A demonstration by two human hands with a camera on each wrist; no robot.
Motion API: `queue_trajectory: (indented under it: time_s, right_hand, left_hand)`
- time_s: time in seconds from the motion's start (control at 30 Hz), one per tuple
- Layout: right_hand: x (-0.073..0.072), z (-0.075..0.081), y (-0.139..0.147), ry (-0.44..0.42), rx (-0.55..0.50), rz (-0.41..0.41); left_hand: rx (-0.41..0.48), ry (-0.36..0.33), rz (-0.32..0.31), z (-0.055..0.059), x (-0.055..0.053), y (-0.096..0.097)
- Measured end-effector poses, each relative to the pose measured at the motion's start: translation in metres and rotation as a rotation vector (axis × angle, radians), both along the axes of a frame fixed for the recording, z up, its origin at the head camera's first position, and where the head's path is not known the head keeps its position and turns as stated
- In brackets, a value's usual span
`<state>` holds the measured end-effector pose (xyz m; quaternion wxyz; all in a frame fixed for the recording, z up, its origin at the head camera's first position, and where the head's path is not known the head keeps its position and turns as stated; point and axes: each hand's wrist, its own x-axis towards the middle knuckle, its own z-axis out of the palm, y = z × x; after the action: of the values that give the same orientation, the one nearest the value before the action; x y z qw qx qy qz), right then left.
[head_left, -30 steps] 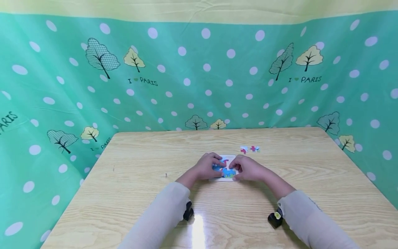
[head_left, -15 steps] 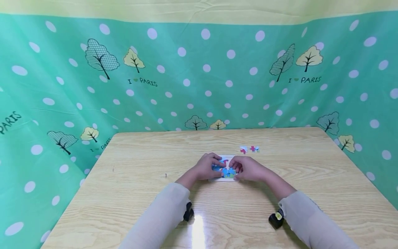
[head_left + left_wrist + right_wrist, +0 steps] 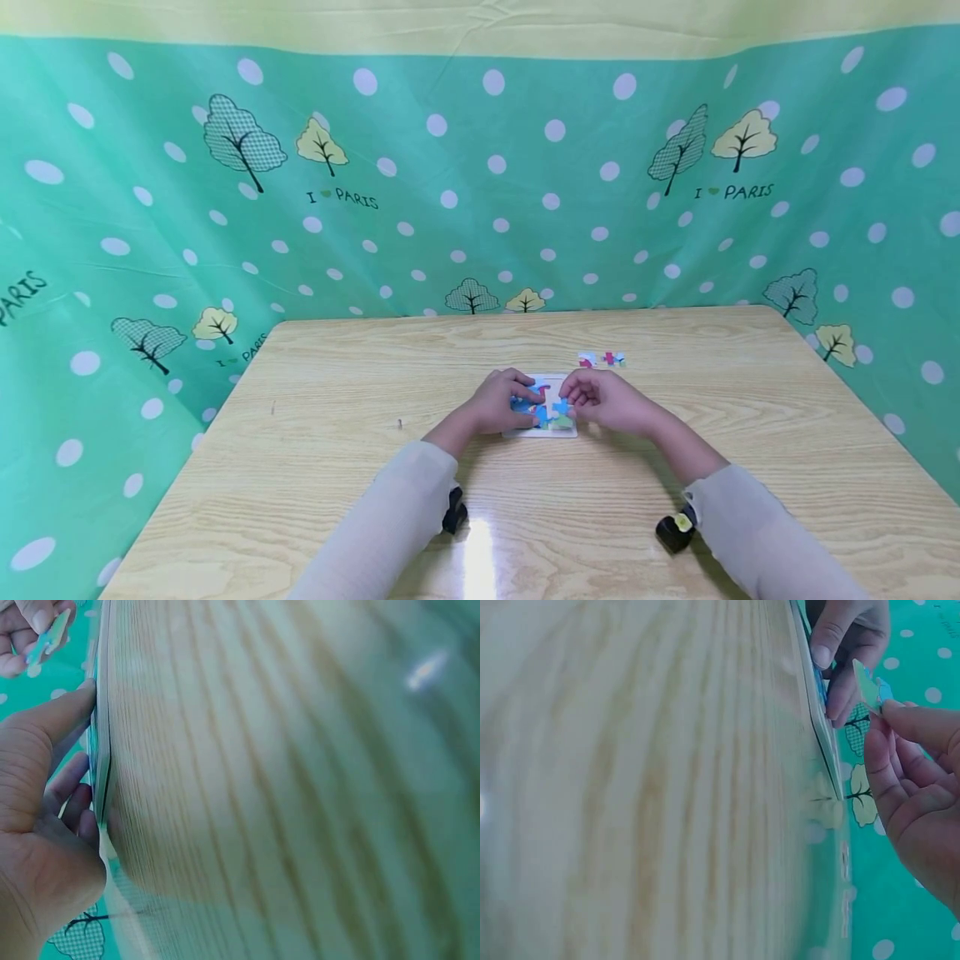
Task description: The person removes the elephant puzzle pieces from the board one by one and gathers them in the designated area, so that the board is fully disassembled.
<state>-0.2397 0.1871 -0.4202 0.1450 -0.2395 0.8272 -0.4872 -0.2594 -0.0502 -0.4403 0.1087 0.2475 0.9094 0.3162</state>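
A small jigsaw puzzle board [image 3: 553, 433] with a white border and a blue, red and green picture lies flat on the table. My left hand [image 3: 498, 402] rests on its left side, thumb and fingers spread over the picture. Between the thumb and fingers of my right hand [image 3: 611, 404] is a green and blue puzzle piece [image 3: 867, 688], pinched and tilted up over the board's right side. A pale gap shows in the picture beside that piece. In the left wrist view, the left thumb [image 3: 71, 712] presses at the board.
Two loose puzzle pieces, a white and red one [image 3: 587, 359] and a red and blue one [image 3: 615, 358], lie behind the board to the right. A tiny dark speck [image 3: 400, 423] is on the wooden table [image 3: 337, 500]. A green dotted curtain [image 3: 480, 233] hangs behind.
My right hand has lifted slightly and drawn a little to the right, tilting the green and blue puzzle piece up from the board. My left hand has stayed where it was.
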Motion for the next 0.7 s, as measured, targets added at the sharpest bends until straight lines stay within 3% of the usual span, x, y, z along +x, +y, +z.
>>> queue_trajectory:
  time_s: [0.23,0.7]
  right_hand:
    - [0.002,0.004,0.005,0.011,-0.017,-0.005]
    - [0.006,0.008,0.025,0.039,-0.029,-0.119]
  left_hand:
    - [0.005,-0.003,0.002,0.001,0.001,0.0]
    - [0.013,-0.019,0.013,0.001,0.002,0.001]
